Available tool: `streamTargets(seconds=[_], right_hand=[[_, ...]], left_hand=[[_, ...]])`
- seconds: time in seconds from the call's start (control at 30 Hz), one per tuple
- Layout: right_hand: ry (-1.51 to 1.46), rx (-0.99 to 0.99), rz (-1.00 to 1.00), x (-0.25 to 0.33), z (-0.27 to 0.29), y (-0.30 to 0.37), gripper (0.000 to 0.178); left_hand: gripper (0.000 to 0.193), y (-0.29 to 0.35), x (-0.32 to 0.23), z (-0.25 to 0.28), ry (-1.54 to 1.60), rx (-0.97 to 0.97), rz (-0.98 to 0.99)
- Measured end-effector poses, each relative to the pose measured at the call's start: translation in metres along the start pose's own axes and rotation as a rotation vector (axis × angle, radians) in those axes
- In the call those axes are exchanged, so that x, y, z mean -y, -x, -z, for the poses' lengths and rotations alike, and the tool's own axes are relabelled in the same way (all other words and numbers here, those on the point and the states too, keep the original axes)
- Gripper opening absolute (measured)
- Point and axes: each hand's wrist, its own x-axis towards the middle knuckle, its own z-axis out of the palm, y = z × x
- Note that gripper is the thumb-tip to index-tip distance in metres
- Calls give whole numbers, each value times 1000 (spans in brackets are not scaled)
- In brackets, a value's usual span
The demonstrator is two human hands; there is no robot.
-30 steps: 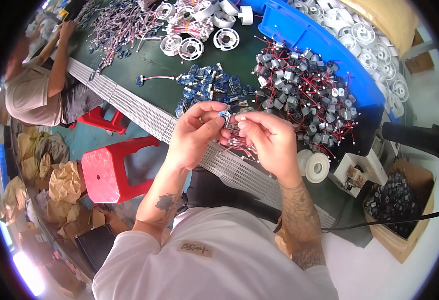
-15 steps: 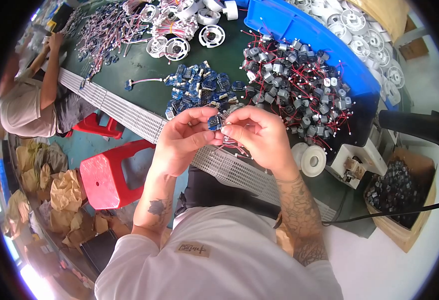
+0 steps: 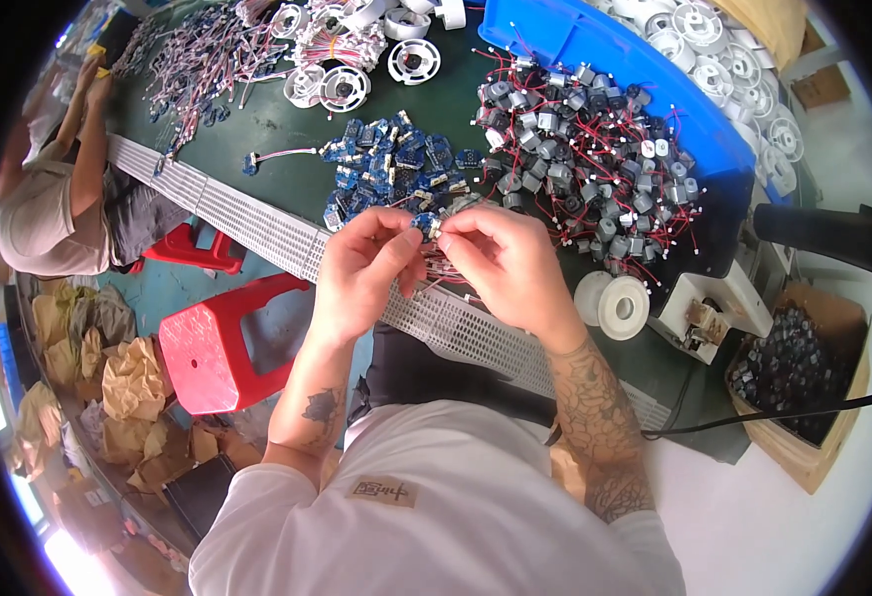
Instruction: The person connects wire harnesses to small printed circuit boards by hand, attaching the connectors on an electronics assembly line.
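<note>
Over the dark green worktop (image 3: 292, 189), the left hand (image 3: 359, 270) pinches a small square blue circuit board (image 3: 423, 224), its face less visible than before, seemingly turned toward the right hand (image 3: 508, 266), whose grip is closed at its edge, on what I cannot tell

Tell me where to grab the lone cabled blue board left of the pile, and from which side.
I'd pinch the lone blue board by opposite edges, from above and its left: the cable trails right, toward the board pile, so that side might snag. Can't tell if it lies flat.
</note>
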Motion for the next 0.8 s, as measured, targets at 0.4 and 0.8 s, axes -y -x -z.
streamTargets(seconds=[0.4,0.8], right_hand=[[40,11,-8,6,5,-1,6],[86,74,66,9,19,0,8]], left_hand=[[17,2,-20,1,-316,76,48],[18,3,-10,-5,-360,49,-31]])
